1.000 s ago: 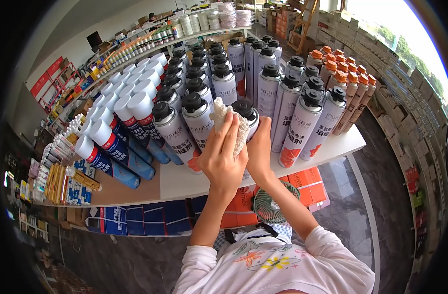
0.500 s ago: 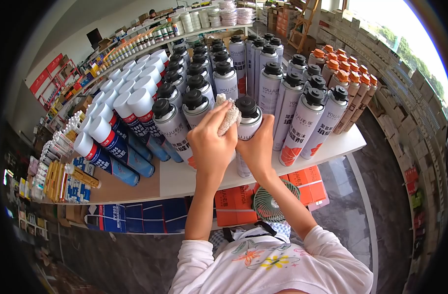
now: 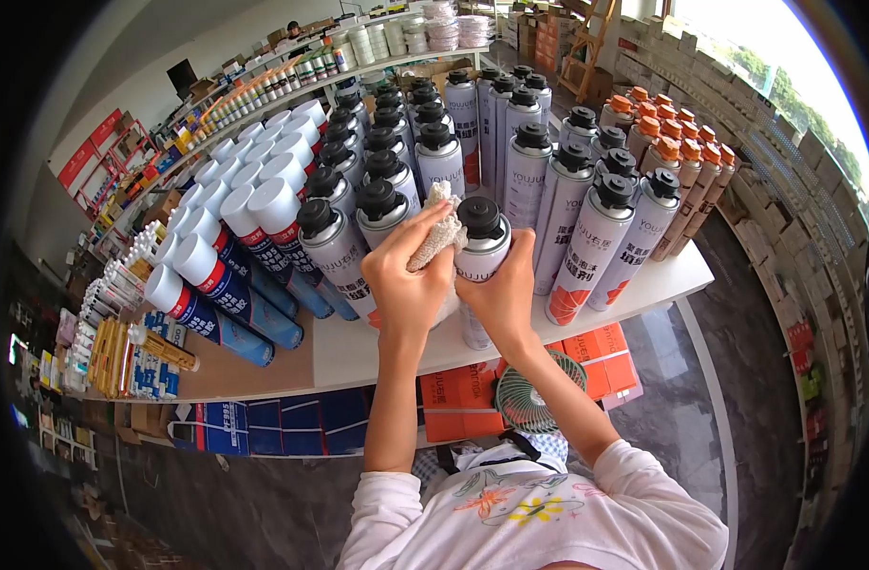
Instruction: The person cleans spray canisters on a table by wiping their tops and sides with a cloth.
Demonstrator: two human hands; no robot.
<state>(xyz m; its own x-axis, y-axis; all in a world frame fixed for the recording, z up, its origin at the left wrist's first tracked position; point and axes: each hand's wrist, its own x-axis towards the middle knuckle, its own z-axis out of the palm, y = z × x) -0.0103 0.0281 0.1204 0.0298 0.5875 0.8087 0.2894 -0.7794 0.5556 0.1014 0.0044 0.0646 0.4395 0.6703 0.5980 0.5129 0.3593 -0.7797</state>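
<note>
My right hand [image 3: 502,296] is wrapped round a white spray-foam can [image 3: 483,263] with a black cap, held upright over the front of the table. In my left hand [image 3: 411,288] is a bunched, cream-coloured cloth [image 3: 435,241], pressed against the can's left side near its top. The can's lower part is largely hidden behind my hands. Close by on the left stands another foam can [image 3: 336,255] with a black cap. To the right, a similar can [image 3: 586,249] with an orange-red print faces me.
Blue cans with white caps [image 3: 212,276] stand in rows at left. Brown cans with orange caps [image 3: 696,180] fill the right end of the white table [image 3: 667,277]. Below its edge are orange boxes [image 3: 456,397] and a green fan [image 3: 539,391]. Stacked cartons [image 3: 786,209] line the window side.
The view has shifted slightly. My left hand and the cloth have slid a little down along the can's side, while my right hand keeps its grip on the can.
</note>
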